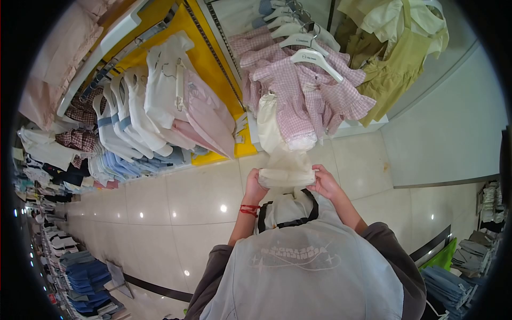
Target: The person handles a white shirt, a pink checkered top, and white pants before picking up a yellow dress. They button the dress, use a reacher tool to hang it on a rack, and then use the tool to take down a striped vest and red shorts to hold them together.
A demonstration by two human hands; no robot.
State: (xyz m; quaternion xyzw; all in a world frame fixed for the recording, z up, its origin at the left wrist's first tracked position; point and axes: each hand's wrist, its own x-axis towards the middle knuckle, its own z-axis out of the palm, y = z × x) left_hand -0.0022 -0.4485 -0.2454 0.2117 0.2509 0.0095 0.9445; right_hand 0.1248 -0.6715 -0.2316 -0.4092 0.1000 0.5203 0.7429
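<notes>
Hands [325, 182] gripping sides, cream garment [287, 169] between them

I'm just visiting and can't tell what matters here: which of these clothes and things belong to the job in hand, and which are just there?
Seemingly in the job:
- cream garment, its lower edge held by left hand and right hand
- probably the pink gingham top next to it

Just there:
- olive dress
- pale pink garment
- yellow panel
</notes>
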